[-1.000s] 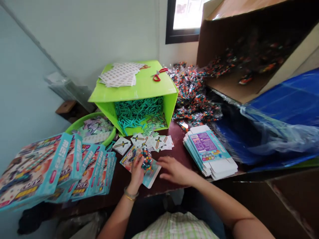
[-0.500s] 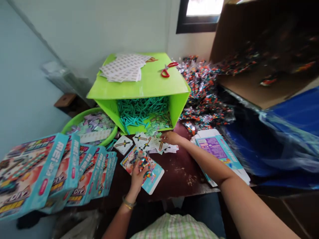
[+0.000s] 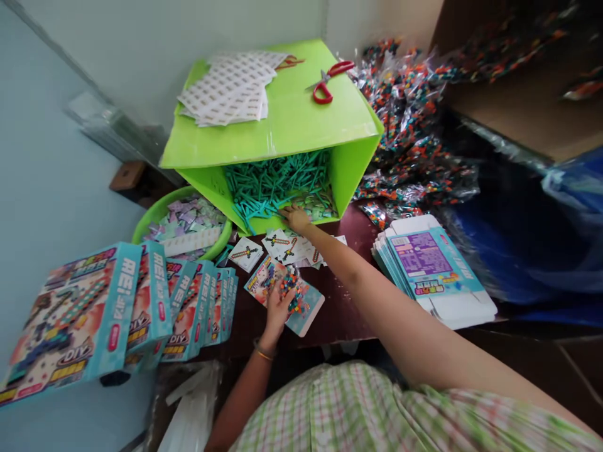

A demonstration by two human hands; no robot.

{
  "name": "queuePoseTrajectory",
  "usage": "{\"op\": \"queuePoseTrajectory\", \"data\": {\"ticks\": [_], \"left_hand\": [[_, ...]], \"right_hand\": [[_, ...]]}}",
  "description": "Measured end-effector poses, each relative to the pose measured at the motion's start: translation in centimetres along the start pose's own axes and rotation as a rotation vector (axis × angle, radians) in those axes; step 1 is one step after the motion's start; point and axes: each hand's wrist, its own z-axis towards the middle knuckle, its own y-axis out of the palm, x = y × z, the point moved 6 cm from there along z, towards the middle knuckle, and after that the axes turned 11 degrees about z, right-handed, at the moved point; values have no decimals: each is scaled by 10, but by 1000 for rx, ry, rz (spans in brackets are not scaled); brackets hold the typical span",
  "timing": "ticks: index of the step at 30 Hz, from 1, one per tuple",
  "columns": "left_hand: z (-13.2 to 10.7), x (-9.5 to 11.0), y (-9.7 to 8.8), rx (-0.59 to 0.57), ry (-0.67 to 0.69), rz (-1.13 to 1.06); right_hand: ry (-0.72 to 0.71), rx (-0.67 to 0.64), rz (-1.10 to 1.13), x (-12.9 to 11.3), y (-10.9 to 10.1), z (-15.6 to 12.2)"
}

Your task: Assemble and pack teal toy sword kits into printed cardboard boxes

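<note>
My left hand [image 3: 277, 306] is closed on a clear bag of small coloured beads [image 3: 296, 292]. Under the bag lies a flat teal carton [image 3: 306, 316] with printed artwork, on the dark red table. My right hand [image 3: 296, 218] reaches into the mouth of a lime-green bin [image 3: 268, 135] lying on its side, its fingers stretched out at the front edge of a heap of teal sticks [image 3: 277, 182]. Small pale green packets [image 3: 318, 204] lie just right of those fingers. White cards with a pixel sword [image 3: 289, 249] are spread below my right wrist.
Filled teal boxes [image 3: 120, 301] stand in a row at left, beside a green basin [image 3: 219, 242] of small packets. Red scissors [image 3: 323, 88] and printed sheets [image 3: 230, 91] rest on the bin. Bagged beads [image 3: 405, 144] and a stack of flat cartons [image 3: 438, 270] are at right.
My right hand has moved from the sword cards up into the bin, to the sticks. My left hand keeps the bag of beads over the carton. The view has shifted.
</note>
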Motion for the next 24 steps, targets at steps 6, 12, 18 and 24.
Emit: {"op": "queuePoseTrajectory", "data": {"ticks": [6,12,18,24], "left_hand": [[7,-7,-4,-1,-73,-67],[20,6,4,-130,-62,-212],[-6,24,53,-165,-61,-203],[-56,17,120,-241,-224,-103]], "right_hand": [[84,120,80,3,-24,-32],[-328,-36,424,-34,20,-178],[-425,165,323,-30,-14,-269],[-70,837,518,169,-199,-289]]}}
